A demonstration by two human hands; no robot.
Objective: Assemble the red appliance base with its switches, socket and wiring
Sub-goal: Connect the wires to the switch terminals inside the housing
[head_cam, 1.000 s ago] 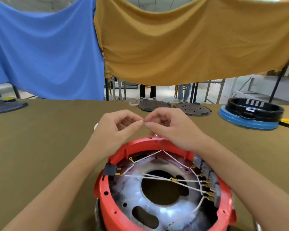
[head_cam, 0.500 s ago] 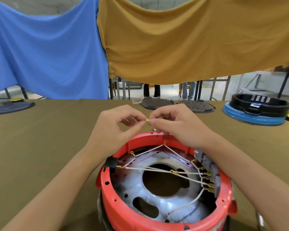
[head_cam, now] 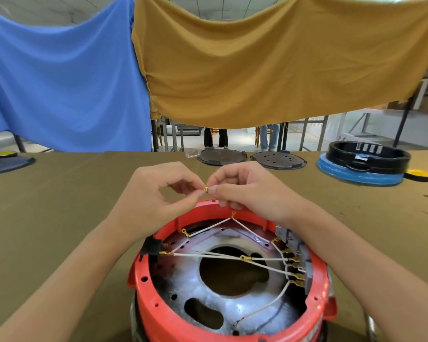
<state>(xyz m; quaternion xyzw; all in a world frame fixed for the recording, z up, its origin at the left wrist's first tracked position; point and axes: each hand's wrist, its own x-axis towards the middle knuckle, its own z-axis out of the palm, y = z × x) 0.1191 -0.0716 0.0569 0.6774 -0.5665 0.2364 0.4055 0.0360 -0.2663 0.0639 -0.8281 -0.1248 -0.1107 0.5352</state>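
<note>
While our left hand (head_cam: 156, 193) and right hand (head_cam: 245, 188) pinch the brass terminal (head_cam: 206, 189) between their fingertips, its long axis runs nine-to-three, with the red base (head_cam: 232, 324) just below at six o'clock.

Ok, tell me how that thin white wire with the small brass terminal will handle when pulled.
The thin white wire likely flexes easily: others curve loosely inside the red plastic base. The small brass terminal, pinched between left hand and right hand, looks light and easily dropped.
</note>
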